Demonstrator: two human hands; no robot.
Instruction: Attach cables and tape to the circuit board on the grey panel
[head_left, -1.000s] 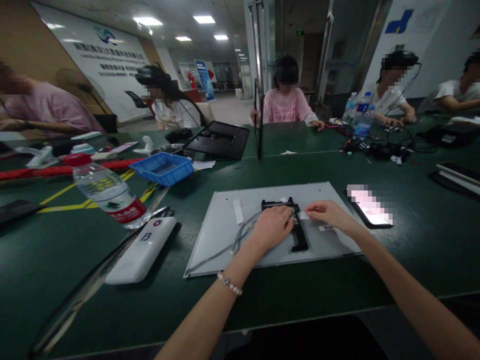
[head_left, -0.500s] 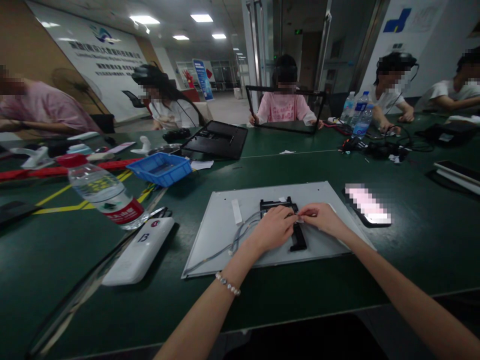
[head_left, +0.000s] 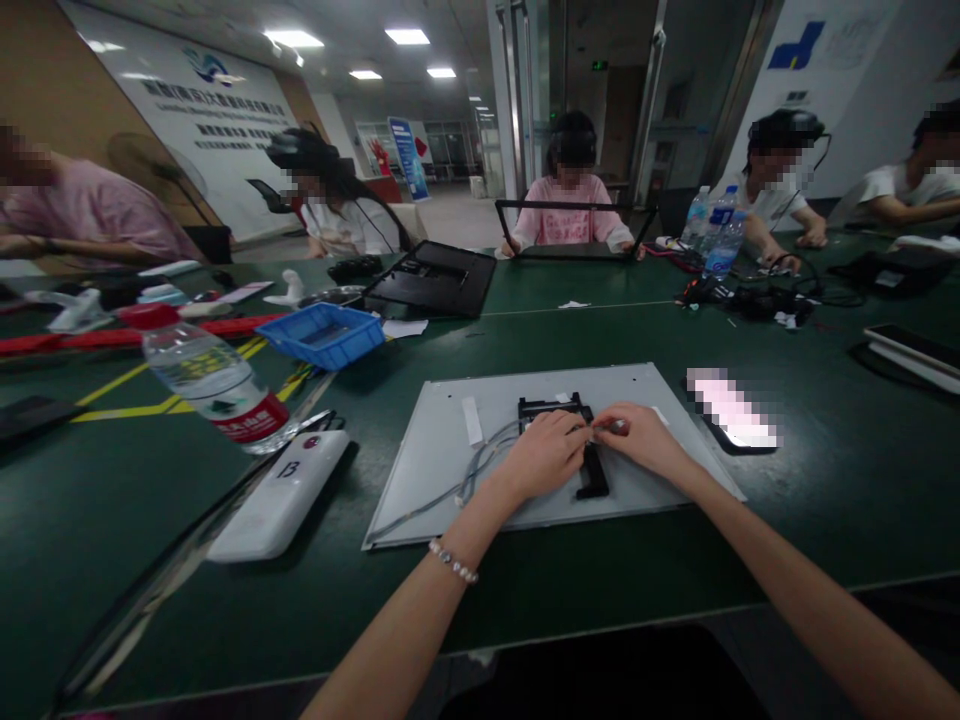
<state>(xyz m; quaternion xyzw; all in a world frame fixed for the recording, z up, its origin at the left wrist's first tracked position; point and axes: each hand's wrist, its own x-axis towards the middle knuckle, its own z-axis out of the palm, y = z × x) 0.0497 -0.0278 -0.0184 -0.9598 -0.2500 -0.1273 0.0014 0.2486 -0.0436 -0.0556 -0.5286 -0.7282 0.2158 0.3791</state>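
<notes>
A flat light-grey panel point(head_left: 420, 440) lies on the green table in front of me. On its middle rests a black plastic bracket-like part point(head_left: 593, 474), partly covered by my hands. My left hand point(head_left: 550, 448) is closed over this part, its fingertips pinched near those of the other hand. From the right, my right hand point(head_left: 637, 440) meets it with thumb and fingers pressed together. Whatever lies between the fingertips is too small to make out. Grey cables point(head_left: 484, 468) run across the panel from under my left hand. A white strip point(head_left: 472, 421) is on the panel's left side.
Left of the panel are a white power bank point(head_left: 281, 497), a water bottle point(head_left: 217, 385) and a blue tray point(head_left: 322, 338). A phone point(head_left: 731, 410) lies to the right. Across the table, a person holds a black frame point(head_left: 574, 205); a black panel point(head_left: 431, 280) lies nearby.
Both hands stay almost in place at the black part, with slight finger movement. Across the table, the person has lowered the black frame a little.
</notes>
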